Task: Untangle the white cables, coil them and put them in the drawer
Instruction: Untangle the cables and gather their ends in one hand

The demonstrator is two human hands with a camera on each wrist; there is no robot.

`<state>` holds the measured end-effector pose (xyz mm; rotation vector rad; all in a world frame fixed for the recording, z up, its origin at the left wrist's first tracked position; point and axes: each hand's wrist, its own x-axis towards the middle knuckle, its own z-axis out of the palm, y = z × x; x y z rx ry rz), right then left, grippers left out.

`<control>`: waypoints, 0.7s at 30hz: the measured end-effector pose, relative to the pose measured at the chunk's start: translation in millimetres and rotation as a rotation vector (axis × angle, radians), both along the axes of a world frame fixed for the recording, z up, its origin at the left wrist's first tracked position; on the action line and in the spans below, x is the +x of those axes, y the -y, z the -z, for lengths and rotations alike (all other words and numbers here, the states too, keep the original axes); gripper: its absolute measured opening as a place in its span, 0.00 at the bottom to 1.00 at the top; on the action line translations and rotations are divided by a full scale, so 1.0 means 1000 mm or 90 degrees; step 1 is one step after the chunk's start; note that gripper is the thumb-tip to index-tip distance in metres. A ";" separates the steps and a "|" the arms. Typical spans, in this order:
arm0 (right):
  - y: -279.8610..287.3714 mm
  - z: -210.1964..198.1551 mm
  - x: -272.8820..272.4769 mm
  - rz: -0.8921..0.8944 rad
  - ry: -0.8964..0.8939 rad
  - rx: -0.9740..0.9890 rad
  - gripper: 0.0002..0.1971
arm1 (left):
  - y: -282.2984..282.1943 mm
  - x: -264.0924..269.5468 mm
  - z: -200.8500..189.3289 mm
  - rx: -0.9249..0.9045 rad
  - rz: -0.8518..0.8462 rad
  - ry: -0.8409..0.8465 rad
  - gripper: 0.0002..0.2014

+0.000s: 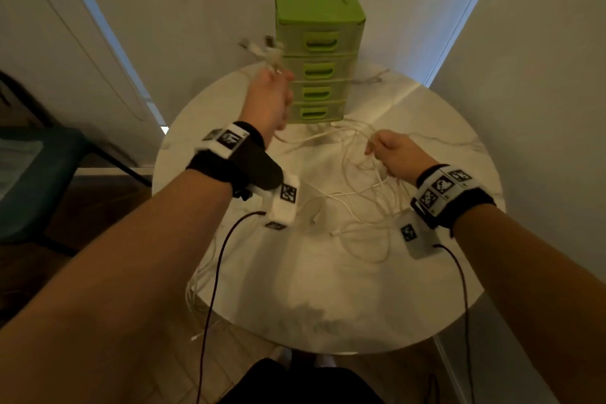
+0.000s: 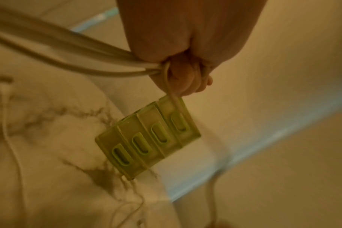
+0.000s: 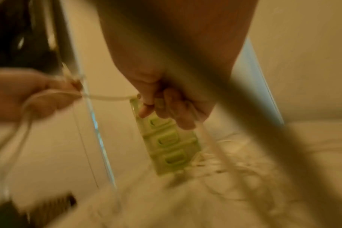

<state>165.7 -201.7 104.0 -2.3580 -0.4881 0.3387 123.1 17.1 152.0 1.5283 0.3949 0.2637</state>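
Left hand (image 1: 270, 98) is raised above the far-left part of the desk (image 1: 295, 289), fingers curled round a bundle of white cables (image 1: 357, 180). Cable ends stick out above the fist, blurred; plug type cannot be read. In the left wrist view several strands run out of the fist toward the frame's left edge, and one loop hangs down over the fingers (image 2: 185, 83).

Right hand (image 1: 398, 154) is over the right-center of the desk, fingers curled and pinching cable strands; the exact no. of strands held cannot be told. In the right wrist view a strand runs between the two hands, approx. taut; the rest of that view is blurred.

Bulk of the cables lies in a loose tangle on the desk, center to right, below and between the hands. Some strands reach the base of the drawer unit (image 1: 319, 43). Others drape over the near-left edge of the desk and hang toward the floor.

Drawer unit: green plastic, 4 drawers stacked, each w/ a green handle. It stands upright at the far edge of the desk, against the wall. All 4 drawers are pushed in. No cable is in a drawer as far as visible.

Desk: round, white marble-pattern top w/ grey veins.

Each wrist carries a black strap w/ a white marker-tagged block; a dark lead (image 1: 213, 289) runs from each block back toward the person.
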 end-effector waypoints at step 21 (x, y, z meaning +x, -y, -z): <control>0.038 -0.025 0.007 0.038 -0.073 0.081 0.11 | -0.011 -0.004 0.018 0.033 -0.044 -0.047 0.14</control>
